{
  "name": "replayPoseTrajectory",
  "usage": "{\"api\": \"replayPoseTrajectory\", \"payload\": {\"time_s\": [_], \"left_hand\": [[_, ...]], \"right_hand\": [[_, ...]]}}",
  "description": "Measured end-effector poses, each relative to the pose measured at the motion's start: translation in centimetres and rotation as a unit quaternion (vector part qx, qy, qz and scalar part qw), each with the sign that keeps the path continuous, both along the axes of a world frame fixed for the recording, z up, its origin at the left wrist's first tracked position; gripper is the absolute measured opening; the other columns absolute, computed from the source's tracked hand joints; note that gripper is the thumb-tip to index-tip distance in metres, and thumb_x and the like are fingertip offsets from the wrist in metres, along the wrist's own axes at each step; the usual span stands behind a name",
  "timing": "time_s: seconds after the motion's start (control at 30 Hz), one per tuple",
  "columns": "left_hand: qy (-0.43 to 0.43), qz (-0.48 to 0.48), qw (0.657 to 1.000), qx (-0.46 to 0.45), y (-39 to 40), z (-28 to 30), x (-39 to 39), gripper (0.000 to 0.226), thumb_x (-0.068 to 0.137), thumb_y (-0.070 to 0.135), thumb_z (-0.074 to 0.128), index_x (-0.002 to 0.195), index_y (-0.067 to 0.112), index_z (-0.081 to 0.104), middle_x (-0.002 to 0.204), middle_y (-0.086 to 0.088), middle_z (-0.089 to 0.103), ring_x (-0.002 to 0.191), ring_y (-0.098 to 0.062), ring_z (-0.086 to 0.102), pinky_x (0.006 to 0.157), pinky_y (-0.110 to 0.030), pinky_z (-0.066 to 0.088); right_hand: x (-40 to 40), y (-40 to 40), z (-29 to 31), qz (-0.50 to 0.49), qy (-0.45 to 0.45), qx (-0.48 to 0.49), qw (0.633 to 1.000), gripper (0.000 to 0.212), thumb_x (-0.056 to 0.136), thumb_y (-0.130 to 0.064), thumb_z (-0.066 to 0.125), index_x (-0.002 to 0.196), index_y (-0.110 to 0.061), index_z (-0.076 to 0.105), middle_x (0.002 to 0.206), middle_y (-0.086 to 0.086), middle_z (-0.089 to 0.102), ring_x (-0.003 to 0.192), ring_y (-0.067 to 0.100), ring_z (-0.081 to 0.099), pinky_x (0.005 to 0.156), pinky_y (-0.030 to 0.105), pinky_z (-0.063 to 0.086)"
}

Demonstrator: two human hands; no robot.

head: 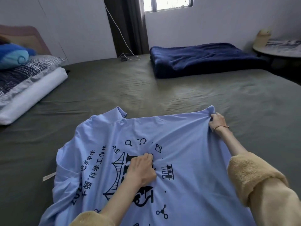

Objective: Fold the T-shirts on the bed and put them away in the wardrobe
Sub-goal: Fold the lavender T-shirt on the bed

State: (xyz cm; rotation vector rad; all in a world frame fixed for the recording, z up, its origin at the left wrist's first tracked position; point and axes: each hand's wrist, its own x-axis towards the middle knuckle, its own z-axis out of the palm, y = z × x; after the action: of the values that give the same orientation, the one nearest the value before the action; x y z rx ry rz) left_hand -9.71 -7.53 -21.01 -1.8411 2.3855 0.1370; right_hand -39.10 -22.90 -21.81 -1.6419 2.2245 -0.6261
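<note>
1. Midway through a fold, a person works a pale blue T-shirt [187,144] spread printed side up on the olive-sheeted bed [114,88]; the shirt lies at the near edge of the bed, well apart from everything else on it.

2. At the shirt's centre the left hand [143,168] pinches a tuck of cloth over the black printed design, fingers curled into the fabric — seemingly to fix the point about which the fold will turn.

3. At the shirt's far right corner the right hand [217,122] grips a bunch of the edge, fingers closed round it; the cloth runs taut between the two hands, which suggests a two-point quick fold rather than a flat smoothing.

4. To the shirt's far left, at the head of the bed, a striped pillow [24,74] lies on a white one, with a blue plush toy [13,56] on top.

5. Beyond the shirt, at the far side of the bed, sits a folded navy blanket [203,59], and left of that a white cable [128,51] trails down from the wall.

6. No other T-shirts can be seen on the bed, and no wardrobe, drawer or basket is in view — so where the folded shirt will go cannot be told.

7. By this view the folding has only begun; putting away is not yet started.
</note>
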Motion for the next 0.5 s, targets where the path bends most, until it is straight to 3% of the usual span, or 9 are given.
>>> {"api": "replayPoseTrajectory", "payload": {"time_s": [0.1,0.2,0.3,0.37,0.43,0.5], "left_hand": [[0.004,0.000,1.000,0.000,-0.1,0.2,0.1,0.017,0.089,0.016,0.038,0.104,0.012,0.044,0.108,-0.006,0.052,0.099,-0.026,0.054,0.076,-0.030,0.032],[0.029,-0.007,0.999,0.030,-0.4,0.7,0.4,0.007,0.086,0.017,0.041,0.092,0.014,0.043,0.102,-0.006,0.053,0.095,-0.026,0.054,0.078,-0.032,0.036],[0.104,0.023,0.993,0.042,-1.4,1.7,1.4,0.014,0.072,0.023,0.049,0.067,0.020,0.037,0.073,0.001,0.049,0.070,-0.020,0.048,0.060,-0.029,0.033],[0.187,0.090,0.978,0.000,-2.8,2.3,2.1,0.016,0.074,0.027,0.053,0.063,0.020,0.043,0.065,0.006,0.051,0.063,-0.015,0.047,0.054,-0.026,0.032],[0.223,0.148,0.961,-0.067,-4.7,2.7,2.8,0.014,0.084,0.027,0.050,0.072,0.021,0.052,0.076,0.004,0.060,0.073,-0.018,0.053,0.059,-0.028,0.036],[0.189,0.143,0.966,-0.106,-7.1,2.4,3.3,0.018,0.092,0.021,0.042,0.093,0.020,0.059,0.103,0.000,0.063,0.097,-0.022,0.055,0.074,-0.032,0.041]], "right_hand": [[-0.6,1.1,0.7,-0.004,-0.073,0.010,0.997,0.063,0.082,-0.013,0.055,0.140,0.004,0.036,0.135,0.028,0.044,0.126,0.038,0.042,0.101,0.031,0.030],[-1.9,2.4,1.2,-0.041,-0.176,-0.022,0.983,0.090,0.073,-0.024,0.068,0.149,-0.008,0.022,0.133,0.016,0.053,0.127,0.031,0.044,0.102,0.030,0.031],[-3.2,2.9,0.7,-0.086,-0.197,-0.027,0.976,0.065,0.083,-0.018,0.067,0.139,-0.003,0.038,0.131,0.014,0.056,0.126,0.030,0.045,0.101,0.033,0.032],[-3.4,2.4,0.4,-0.082,-0.171,-0.009,0.982,0.052,0.083,-0.029,0.064,0.125,-0.002,0.051,0.126,0.016,0.059,0.120,0.032,0.049,0.095,0.034,0.036],[-2.9,1.9,0.5,-0.064,-0.105,0.014,0.992,0.046,0.084,-0.035,0.059,0.116,-0.001,0.056,0.122,0.020,0.059,0.115,0.035,0.052,0.090,0.035,0.039],[-2.4,1.5,0.4,-0.059,-0.014,0.028,0.998,0.039,0.090,-0.035,0.054,0.112,-0.002,0.057,0.123,0.021,0.057,0.115,0.035,0.052,0.090,0.036,0.040]]}}
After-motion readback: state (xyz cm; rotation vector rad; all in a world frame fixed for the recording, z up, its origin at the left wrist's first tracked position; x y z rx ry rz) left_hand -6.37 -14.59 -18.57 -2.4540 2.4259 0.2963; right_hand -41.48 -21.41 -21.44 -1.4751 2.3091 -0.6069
